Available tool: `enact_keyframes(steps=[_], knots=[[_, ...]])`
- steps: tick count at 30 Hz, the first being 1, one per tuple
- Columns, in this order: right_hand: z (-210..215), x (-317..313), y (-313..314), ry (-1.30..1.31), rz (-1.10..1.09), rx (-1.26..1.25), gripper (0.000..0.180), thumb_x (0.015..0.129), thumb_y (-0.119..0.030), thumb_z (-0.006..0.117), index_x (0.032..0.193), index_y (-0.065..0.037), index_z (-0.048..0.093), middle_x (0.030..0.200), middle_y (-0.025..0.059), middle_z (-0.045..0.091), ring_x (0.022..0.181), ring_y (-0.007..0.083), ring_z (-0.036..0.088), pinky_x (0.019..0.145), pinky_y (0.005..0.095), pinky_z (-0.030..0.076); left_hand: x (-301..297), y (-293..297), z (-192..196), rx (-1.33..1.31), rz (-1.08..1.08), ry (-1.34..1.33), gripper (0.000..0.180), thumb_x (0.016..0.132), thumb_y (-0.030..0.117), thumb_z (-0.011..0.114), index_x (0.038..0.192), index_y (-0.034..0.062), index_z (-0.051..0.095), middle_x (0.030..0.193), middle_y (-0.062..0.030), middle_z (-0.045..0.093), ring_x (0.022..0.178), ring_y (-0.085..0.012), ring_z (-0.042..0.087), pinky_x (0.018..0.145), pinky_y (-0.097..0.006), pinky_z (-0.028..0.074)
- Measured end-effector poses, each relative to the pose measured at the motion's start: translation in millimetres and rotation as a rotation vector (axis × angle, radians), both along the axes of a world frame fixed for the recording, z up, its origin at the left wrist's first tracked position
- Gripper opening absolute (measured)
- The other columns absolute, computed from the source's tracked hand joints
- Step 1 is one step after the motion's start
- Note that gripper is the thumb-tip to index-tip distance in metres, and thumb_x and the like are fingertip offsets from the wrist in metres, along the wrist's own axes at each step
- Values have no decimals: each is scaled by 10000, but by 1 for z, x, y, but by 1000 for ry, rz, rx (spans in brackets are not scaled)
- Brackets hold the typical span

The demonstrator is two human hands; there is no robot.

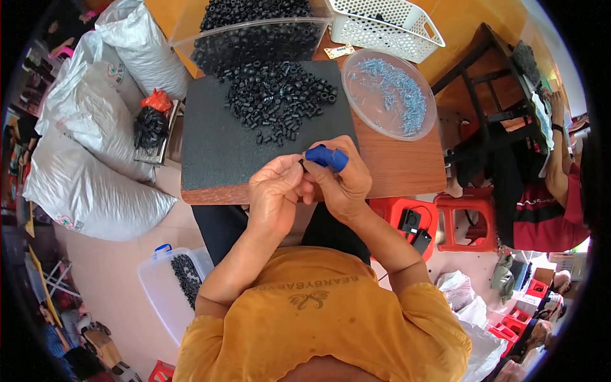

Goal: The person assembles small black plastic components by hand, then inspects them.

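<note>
Above the front edge of the table, my two hands meet at a small black plastic part (303, 165). My left hand (273, 190) is closed, with its thumb and fingertips pinching that part. My right hand (347, 184) is closed too, its fingertips against the same part; whether it also holds a small pin is hidden. Blue tape (326, 157) wraps fingers of my right hand. Just beyond lies a loose heap of similar black parts (273, 102) on a dark grey mat (207, 137). To the right, a round clear tub (366, 118) holds many small bluish metal pins or screws (401, 89).
A clear bin (254, 48) full of black parts stands at the back, beside a white perforated basket (382, 32). Large white sacks (95, 175) fill the left. Red stools (468, 219) stand right, near another person (550, 210). A plastic box (162, 286) sits on the floor.
</note>
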State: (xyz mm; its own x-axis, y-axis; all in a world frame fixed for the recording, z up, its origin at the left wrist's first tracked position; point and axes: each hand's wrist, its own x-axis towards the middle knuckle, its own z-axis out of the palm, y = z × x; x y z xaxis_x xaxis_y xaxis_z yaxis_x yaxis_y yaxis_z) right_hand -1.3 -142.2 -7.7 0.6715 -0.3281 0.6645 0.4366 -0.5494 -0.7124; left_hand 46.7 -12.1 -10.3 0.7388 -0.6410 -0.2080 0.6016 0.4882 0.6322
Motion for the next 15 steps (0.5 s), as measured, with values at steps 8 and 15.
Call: enact_keyframes(steps=[8, 15], knots=[[3, -5, 1, 55, -26, -136, 190, 717, 43, 700, 895, -11, 661, 958, 106, 663, 869, 277, 580, 709, 355, 476, 2, 4, -4, 4, 7, 45, 199, 945, 126, 581, 1050, -41, 607, 837, -95, 660, 668, -150, 610, 574, -277, 478], [-6, -13, 10, 105, -27, -142, 198, 727, 47, 684, 913, -11, 651, 987, 116, 662, 871, 298, 573, 719, 368, 477, -5, 9, -16, -68, 18, 73, 190, 943, 85, 588, 1068, -58, 594, 852, -113, 666, 686, -149, 624, 588, -268, 503]])
